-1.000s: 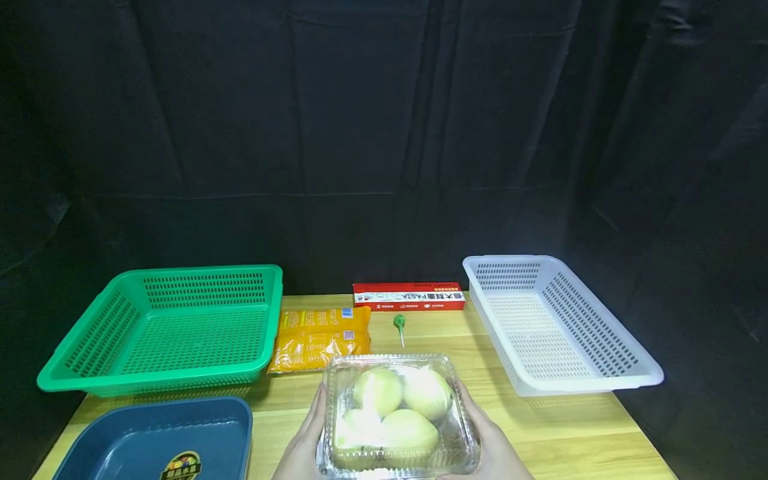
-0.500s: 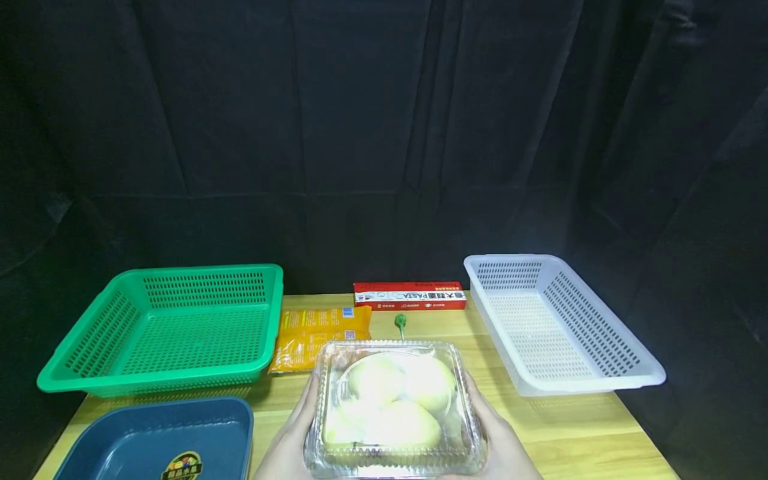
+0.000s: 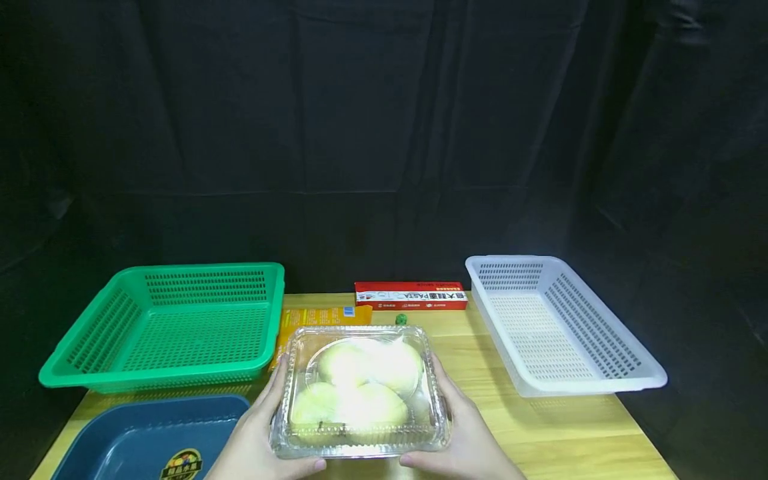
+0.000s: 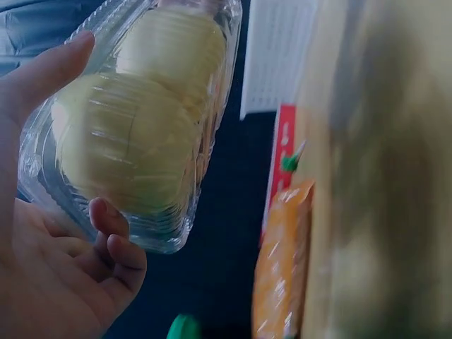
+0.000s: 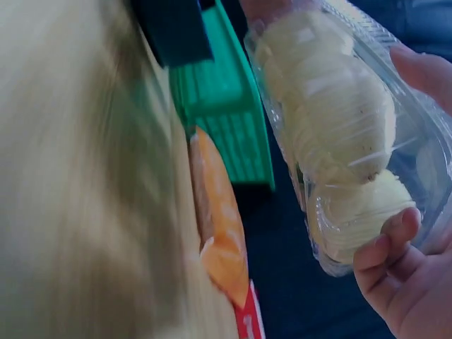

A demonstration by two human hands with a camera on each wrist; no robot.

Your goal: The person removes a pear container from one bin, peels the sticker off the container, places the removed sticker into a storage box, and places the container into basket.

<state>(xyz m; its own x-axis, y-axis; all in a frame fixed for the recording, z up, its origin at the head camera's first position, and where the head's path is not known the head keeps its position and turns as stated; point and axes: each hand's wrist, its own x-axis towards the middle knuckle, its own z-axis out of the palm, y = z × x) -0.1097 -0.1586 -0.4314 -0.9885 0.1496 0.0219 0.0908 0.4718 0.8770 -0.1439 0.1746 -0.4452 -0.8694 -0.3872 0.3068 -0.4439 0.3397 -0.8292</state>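
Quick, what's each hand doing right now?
Left hand: grips the clear clamshell box of mangoes by its left side.
Right hand: grips the box's right side.

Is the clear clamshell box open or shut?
Shut: the clear clamshell box has its lid down over the pale fruits inside, held between the left hand and right hand.

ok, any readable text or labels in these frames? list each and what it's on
"PASTA": red and white box, printed upside down to the head camera; its other characters too small.
Orange packet: print unreadable.
Sticker on blue tray: characters too blurred.
Clear fruit box: no text.
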